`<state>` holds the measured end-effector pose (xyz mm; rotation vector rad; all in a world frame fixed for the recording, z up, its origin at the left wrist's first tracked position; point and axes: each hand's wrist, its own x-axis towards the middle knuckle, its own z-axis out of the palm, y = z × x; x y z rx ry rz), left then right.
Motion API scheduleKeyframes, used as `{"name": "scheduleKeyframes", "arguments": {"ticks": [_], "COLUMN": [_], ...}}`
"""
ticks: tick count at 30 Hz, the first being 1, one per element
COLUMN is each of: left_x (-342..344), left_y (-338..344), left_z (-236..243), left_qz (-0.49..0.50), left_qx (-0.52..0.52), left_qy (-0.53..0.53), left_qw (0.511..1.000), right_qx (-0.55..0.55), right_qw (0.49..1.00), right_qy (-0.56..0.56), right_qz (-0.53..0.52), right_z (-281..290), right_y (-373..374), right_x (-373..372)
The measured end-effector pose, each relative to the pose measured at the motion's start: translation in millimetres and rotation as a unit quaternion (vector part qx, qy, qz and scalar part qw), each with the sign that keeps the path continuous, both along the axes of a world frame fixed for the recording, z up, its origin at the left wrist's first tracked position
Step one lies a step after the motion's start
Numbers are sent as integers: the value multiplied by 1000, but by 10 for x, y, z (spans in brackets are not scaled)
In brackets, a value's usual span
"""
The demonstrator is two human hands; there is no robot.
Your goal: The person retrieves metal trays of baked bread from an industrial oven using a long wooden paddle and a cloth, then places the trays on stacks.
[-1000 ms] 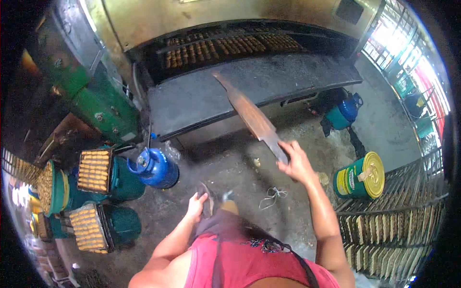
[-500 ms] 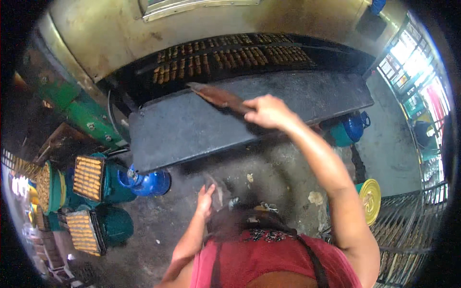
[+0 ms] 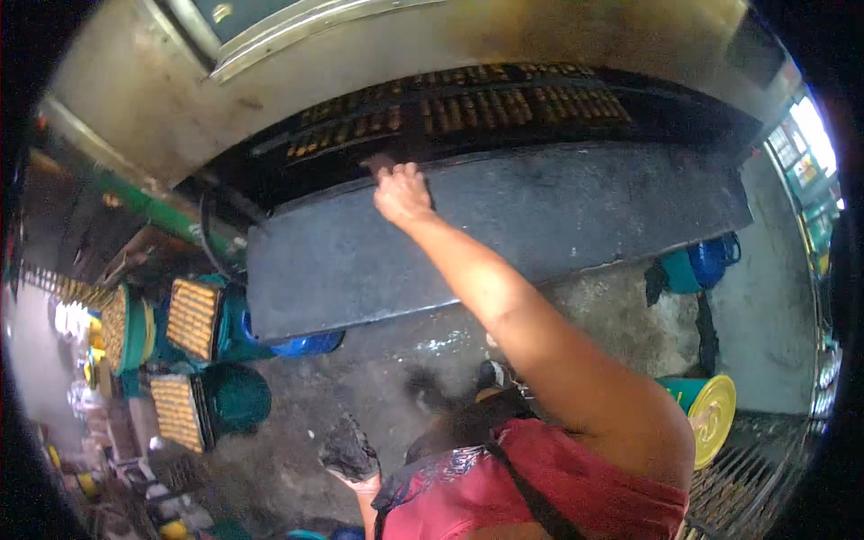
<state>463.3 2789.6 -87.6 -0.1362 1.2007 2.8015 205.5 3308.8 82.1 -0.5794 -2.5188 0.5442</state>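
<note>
A long dark oven [image 3: 504, 117] fills the upper middle of the frame, its open mouth lined with rows of golden-brown baked pieces [image 3: 486, 108]. Below it a wide dark metal door flap [image 3: 558, 216] stretches across the centre as a surface. At the centre left, wire trays of baked pieces [image 3: 192, 317] rest on teal drums [image 3: 236, 396]; a yellow-lidded drum [image 3: 711, 418] stands at the lower right. The right hand [image 3: 401, 193], upper centre, has its grip curled around the handle of a wooden paddle [image 3: 378, 164] pushed into the oven mouth. The left hand [image 3: 349, 453], lower centre, wears a dark cloth glove, grip loosely closed on nothing visible.
</note>
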Motion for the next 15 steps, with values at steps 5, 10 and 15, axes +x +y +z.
{"name": "scheduleKeyframes", "arguments": {"ticks": [5, 10, 15], "left_x": [-386, -937, -1123], "left_y": [840, 1041, 1335], "left_z": [1009, 1022, 1623], "left_qz": [-109, -253, -475], "left_qx": [42, -42, 144], "left_qy": [-89, -22, -196], "left_qw": [989, 966, 846], "right_qx": [14, -18, -4], "right_qw": [998, 989, 991], "right_qy": [-60, -146, -136], "right_qz": [6, 31, 6], "right_z": [201, 332, 841], "right_y": [72, 208, 278], "right_x": [254, -57, 206]}}
